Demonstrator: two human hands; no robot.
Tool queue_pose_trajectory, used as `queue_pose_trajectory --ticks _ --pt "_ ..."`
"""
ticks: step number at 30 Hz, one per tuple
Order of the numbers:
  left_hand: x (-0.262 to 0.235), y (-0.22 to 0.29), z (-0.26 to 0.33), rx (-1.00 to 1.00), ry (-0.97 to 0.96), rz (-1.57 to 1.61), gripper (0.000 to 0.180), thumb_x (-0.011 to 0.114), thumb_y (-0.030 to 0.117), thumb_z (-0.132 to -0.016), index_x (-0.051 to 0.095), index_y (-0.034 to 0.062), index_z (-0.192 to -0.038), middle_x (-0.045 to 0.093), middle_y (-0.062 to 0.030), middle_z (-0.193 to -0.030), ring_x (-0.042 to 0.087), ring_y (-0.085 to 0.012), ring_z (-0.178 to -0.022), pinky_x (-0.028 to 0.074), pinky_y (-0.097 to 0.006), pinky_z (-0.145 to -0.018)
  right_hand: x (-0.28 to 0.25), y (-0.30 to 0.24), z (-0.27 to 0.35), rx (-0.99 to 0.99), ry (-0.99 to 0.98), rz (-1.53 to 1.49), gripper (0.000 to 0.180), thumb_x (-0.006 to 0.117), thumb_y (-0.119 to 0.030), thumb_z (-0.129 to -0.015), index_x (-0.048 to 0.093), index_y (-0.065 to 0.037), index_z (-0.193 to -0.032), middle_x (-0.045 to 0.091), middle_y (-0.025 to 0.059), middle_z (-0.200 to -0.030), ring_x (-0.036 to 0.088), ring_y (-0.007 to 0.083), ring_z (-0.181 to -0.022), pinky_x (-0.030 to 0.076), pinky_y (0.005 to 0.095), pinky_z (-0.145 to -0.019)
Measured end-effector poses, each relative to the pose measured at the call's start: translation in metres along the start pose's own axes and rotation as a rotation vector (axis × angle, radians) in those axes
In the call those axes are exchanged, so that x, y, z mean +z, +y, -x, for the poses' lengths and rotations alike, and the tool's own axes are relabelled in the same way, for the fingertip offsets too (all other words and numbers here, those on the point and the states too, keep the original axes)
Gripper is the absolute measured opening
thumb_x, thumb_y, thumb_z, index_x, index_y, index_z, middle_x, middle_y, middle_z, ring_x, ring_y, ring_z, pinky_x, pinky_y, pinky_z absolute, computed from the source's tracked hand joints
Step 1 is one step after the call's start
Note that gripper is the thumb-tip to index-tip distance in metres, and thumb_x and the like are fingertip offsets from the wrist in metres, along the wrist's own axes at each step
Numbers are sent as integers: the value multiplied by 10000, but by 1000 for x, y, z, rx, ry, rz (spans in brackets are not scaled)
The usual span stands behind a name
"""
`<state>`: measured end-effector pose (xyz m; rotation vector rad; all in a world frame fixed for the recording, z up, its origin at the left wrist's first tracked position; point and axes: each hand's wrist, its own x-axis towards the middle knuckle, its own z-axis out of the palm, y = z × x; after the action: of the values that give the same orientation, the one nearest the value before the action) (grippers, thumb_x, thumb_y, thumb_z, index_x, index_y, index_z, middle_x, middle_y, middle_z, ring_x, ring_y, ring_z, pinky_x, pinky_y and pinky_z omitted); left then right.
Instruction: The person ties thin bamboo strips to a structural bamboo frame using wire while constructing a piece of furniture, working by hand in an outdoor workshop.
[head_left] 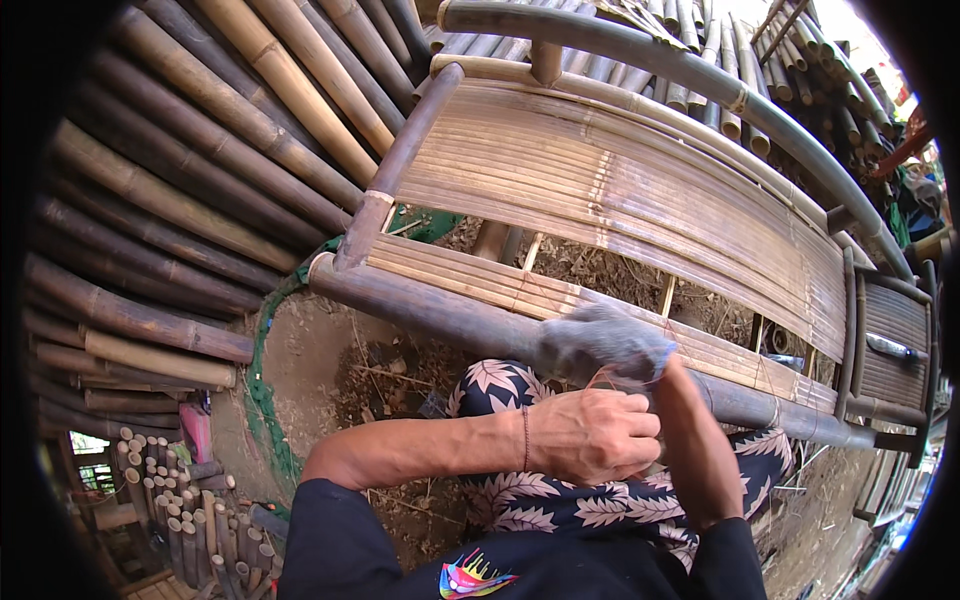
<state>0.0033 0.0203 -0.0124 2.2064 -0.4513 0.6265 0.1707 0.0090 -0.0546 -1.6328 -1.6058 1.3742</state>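
Note:
My left hand [597,435] is bare and closed in a fist, with a thin cord round its wrist. Any object inside the fist is hidden. Just beyond it, crossing over, my right hand [608,345] wears a grey glove smeared by motion. It lies over the thick front pole [430,305] of a bamboo bench, and its fingers cannot be made out. A thin reddish strand [603,374] curls between the glove and the fist. Narrow split-bamboo slats [470,275] run along behind the pole. Farther back is a wide panel of slats [600,185] under a curved dark rail [690,70].
Long bamboo poles [200,170] are stacked at the left. Short cut pieces [195,520] stand in a cluster at lower left, and more poles [720,60] lie at the far side. Green netting [262,390] trails over the dirt floor. A slatted bamboo end panel [892,345] stands at right.

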Motion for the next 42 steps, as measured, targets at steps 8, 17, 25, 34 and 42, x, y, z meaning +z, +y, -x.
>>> queue_pose_trajectory --ticks 8,17,25,34,42 --pt "-97 -129 90 -766 113 -455 264 552 175 -941 677 7 -1102 669 -166 -1161 644 -308 -1063 514 -423 -912 -37 -68 15 -551 715 -801 338 561 -277 -1029 690 28 -1098 726 120 -934 678 179 -870 541 374 -860" --pt "-90 -164 102 -1105 -221 -215 365 525 434 -1001 732 144 -1080 736 -135 -990 674 -335 -1015 426 -454 -967 9 -7 27 350 -54 432 453 493 -391 -996 695 3 -902 703 170 -768 707 285 -722 571 389 -767" --pt "-88 -158 117 -999 -160 -320 362 507 453 -1002 745 181 -1023 734 -100 -958 650 -309 -997 327 -459 -997 50 -27 64 -237 215 272 81 551 -92 -858 523 -16 -856 546 228 -744 592 435 -766 456 507 -669" --pt "-46 -170 54 -547 226 -721 219 721 156 -842 673 75 -1040 638 -105 -1054 607 -288 -1043 513 -399 -869 -21 66 74 4 1075 506 242 537 -251 -1005 687 -64 -969 666 100 -900 649 249 -878 513 355 -782" --pt "-31 -203 48 -432 32 -961 316 767 371 -806 632 109 -919 595 -73 -917 613 -248 -904 511 -386 -777 -65 127 71 -29 1065 1092 103 607 -206 -948 657 -116 -943 640 101 -925 615 307 -904 480 434 -835"
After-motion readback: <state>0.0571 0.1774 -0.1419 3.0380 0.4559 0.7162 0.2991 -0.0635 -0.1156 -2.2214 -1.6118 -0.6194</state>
